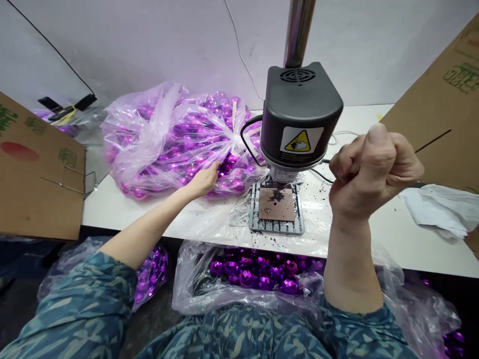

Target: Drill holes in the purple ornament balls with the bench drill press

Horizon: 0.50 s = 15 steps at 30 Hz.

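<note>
My left hand (205, 179) reaches to the opening of a clear plastic bag (145, 149) full of shiny purple faceted balls. Its fingers are curled against a dark purple ball (227, 163) there, the fingertips partly hidden. Raised to the right of a black bench drill press (302, 109), my right hand (376, 172) is closed in a fist. A dark stub on the drill's side runs toward this fist, so it appears to grip the feed lever, mostly hidden. Under the drill head, a brown board (277, 205) with a hole lies on the slotted metal base (299, 227), dark shavings scattered around.
Below the table edge, an open plastic bag (183, 294) holds more purple balls (262, 271). Cardboard boxes stand at the left (41, 169) and right (434, 99). White crumpled sheets (437, 209) lie on the right of the table. The drill's steel column (299, 35) rises behind.
</note>
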Motion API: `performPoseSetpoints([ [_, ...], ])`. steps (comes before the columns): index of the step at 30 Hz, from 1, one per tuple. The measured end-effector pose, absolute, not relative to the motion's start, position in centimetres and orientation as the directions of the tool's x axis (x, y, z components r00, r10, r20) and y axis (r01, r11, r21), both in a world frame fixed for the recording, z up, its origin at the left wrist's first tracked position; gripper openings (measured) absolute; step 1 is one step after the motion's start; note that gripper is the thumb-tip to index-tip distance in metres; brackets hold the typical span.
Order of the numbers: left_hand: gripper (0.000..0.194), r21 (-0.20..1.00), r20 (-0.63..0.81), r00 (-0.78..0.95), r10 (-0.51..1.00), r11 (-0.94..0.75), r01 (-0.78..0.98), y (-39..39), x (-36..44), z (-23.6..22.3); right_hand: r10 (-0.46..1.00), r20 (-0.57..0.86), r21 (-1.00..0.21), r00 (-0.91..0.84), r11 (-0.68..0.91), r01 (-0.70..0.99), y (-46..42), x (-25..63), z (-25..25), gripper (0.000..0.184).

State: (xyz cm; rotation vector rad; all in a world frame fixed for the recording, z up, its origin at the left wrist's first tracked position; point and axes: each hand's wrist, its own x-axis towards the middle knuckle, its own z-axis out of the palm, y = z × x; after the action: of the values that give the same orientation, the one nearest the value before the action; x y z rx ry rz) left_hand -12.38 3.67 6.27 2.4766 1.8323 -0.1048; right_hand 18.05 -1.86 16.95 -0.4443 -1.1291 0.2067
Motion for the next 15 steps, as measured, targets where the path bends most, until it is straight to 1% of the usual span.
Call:
performPoseSetpoints([
  [2, 0.052, -0.063, -0.119, 0.179, 0.977, -0.187, 0.98, 4.3, -12.1, 6.2, 0.381, 0.821, -0.448, 0.424, 0.892, 0.066, -1.9, 18.0, 16.9, 0.05],
  [4, 0.067, -0.12, -0.134, 0.109, 0.985, -0.126, 0.985, 5.1, -11.7, 6.3, 0.387, 0.814, -0.453, 0.433, 0.89, 0.058, -1.8, 17.9, 17.0, 0.05],
  [6, 0.086, -0.111, -0.11, 0.07, 0.992, -0.082, 0.99, 6.0, -11.7, 6.6, 0.382, 0.807, -0.447, 0.45, 0.893, 0.043, -1.7, 17.9, 17.0, 0.051],
  [9, 0.101, -0.038, -0.061, 0.064, 0.996, -0.067, 0.997, 7.1, -12.2, 7.2, 0.377, 0.809, -0.436, 0.451, 0.899, 0.031, -1.7, 17.8, 17.1, 0.051],
  [11, 0.102, -0.014, -0.066, 0.054, 0.996, -0.055, 0.998, 7.3, -12.0, 7.4, 0.377, 0.815, -0.434, 0.441, 0.9, 0.032, -1.7, 17.8, 17.1, 0.051],
  [13, 0.094, 0.0, -0.081, 0.042, 0.996, -0.043, 0.999, 6.9, -11.1, 7.3, 0.38, 0.816, -0.436, 0.436, 0.899, 0.032, -1.7, 17.9, 17.1, 0.051],
  [15, 0.083, 0.023, -0.058, 0.06, 0.997, -0.059, 0.998, 5.9, -9.7, 6.9, 0.38, 0.815, -0.435, 0.438, 0.9, 0.027, -1.7, 17.9, 17.1, 0.051],
])
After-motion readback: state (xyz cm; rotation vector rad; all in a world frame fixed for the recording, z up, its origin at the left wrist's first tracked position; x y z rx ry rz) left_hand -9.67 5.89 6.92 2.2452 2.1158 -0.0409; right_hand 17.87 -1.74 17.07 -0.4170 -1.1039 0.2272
